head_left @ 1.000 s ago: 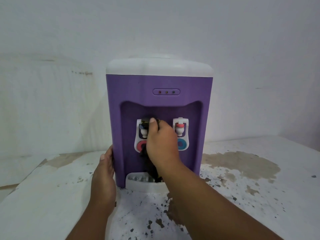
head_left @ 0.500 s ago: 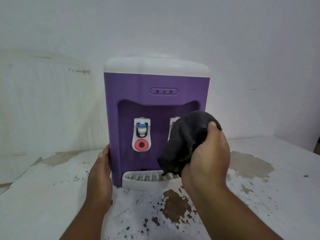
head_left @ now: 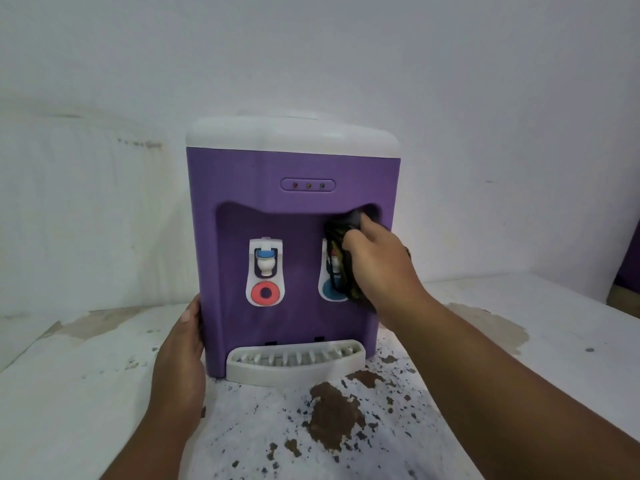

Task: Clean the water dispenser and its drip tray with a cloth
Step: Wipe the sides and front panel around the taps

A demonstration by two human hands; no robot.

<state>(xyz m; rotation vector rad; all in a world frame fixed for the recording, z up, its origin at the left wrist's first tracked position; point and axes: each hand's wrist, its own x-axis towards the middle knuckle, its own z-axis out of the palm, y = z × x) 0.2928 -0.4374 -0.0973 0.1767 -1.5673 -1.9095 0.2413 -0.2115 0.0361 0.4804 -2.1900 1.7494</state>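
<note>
A purple water dispenser (head_left: 294,161) with a white top stands on a worn white table (head_left: 69,393). Its white slotted drip tray (head_left: 294,367) sticks out at the base. My right hand (head_left: 377,261) is shut on a dark cloth (head_left: 341,268), pressing it into the recess over the right tap, which is mostly hidden. The left tap (head_left: 265,263) with its red ring is uncovered. My left hand (head_left: 180,362) lies flat against the dispenser's lower left side.
The tabletop has peeled paint with brown patches (head_left: 334,420) in front of the tray and to the right (head_left: 498,323). A white wall stands close behind. A purple object (head_left: 628,268) shows at the far right edge.
My right hand first wiped the left tap, then pulled back with the cloth in front of the tray; now it presses the cloth on the right tap. My left hand stays on the side.
</note>
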